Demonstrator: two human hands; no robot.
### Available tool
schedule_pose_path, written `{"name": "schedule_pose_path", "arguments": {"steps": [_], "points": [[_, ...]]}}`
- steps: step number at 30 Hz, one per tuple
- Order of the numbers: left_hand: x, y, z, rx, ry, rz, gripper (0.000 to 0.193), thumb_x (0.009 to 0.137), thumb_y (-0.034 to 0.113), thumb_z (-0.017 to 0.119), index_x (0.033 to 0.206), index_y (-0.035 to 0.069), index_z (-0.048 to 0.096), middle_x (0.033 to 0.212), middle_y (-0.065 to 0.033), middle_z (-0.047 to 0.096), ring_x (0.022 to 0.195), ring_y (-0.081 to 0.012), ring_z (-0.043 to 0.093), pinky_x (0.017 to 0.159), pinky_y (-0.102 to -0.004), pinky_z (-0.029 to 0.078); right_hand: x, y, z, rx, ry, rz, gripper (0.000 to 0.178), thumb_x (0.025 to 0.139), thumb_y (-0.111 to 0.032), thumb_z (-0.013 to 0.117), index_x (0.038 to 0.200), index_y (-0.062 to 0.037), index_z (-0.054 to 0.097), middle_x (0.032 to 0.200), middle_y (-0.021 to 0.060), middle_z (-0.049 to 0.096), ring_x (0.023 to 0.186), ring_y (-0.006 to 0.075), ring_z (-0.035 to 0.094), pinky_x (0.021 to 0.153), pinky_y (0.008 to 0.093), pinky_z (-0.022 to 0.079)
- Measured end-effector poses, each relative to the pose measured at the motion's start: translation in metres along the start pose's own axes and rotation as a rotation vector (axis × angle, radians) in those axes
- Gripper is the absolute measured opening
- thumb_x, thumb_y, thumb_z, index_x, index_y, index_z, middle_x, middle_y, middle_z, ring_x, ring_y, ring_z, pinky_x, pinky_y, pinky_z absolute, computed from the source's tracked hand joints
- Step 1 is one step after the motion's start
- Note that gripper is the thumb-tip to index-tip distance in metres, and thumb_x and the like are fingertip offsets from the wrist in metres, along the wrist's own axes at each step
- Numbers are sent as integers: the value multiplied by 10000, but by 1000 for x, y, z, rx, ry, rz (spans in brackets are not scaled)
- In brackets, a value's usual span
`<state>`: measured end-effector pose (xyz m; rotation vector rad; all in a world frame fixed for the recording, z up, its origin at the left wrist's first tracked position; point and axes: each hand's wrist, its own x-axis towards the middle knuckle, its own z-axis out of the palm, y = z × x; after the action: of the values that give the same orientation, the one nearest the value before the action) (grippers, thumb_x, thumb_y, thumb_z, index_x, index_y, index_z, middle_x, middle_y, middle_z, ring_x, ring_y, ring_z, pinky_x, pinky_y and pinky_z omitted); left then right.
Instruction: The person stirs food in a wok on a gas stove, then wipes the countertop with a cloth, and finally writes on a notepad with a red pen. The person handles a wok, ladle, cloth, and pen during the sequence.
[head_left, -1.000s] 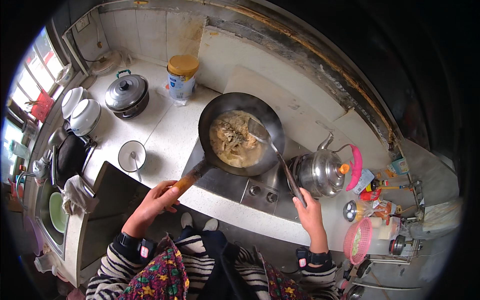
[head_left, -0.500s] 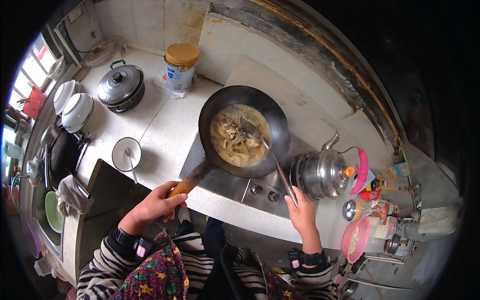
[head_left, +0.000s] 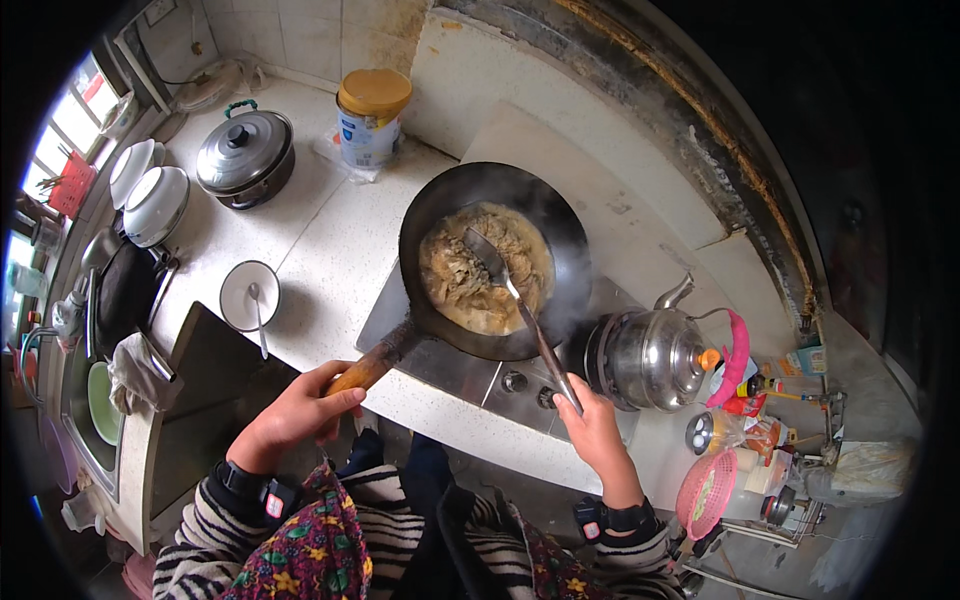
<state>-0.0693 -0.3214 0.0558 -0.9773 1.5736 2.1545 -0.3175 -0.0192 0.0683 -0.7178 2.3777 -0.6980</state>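
Observation:
A dark round wok (head_left: 566, 230) sits on the stove, holding brownish food (head_left: 450, 262) in cloudy liquid, with steam rising at its right side. My left hand (head_left: 300, 412) is closed around the wok's wooden handle (head_left: 366, 370). In my right hand (head_left: 597, 437) is a long-handled metal cooking spoon (head_left: 525, 310), gripped near the end of its handle. The spoon's bowl rests in the food near the wok's middle, partly sunk into it. Just right of the wok stands a steel kettle (head_left: 650, 358) with a pink-wrapped handle.
On the left counter are a lidded pot (head_left: 245, 155), a tin with a yellow lid (head_left: 370, 125), white bowls (head_left: 155, 205) and a bowl with a spoon (head_left: 250, 297). A sink (head_left: 85, 440) lies far left. A pink basket (head_left: 706, 495) and jars stand at right.
The spoon's bowl has shifted slightly left in the food, and my right hand has moved left with the handle. The food is spread more widely. My left hand keeps its grip.

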Motion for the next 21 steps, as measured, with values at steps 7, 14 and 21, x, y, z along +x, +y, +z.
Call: {"name": "schedule_pose_path", "arguments": {"steps": [7,14,21], "points": [[1,3,2,-9,8,-10,495,941,298,638,1336,48,474,831,-30,625,537,-82,498,481,-228,413,-22,3,-5,-40,-7,-105,400,919,-153,632,1260,28,530,959,250,645,856,384,642,752,372,495],[0,4,3,-27,19,-31,482,939,289,643,1334,66,479,828,-26,621,540,-78,492,482,-226,409,-29,6,-9,-33,0,-90,401,914,-148,635,1245,53,530,990,259,649,879,401,639,768,394,499],[2,1,1,-23,7,-16,559,920,332,659,1353,39,460,846,-40,626,530,-82,497,476,-227,409,-32,2,-9,-64,61,-138,388,907,-133,637,1251,19,542,978,252,651,874,397,645,758,398,503]]}}
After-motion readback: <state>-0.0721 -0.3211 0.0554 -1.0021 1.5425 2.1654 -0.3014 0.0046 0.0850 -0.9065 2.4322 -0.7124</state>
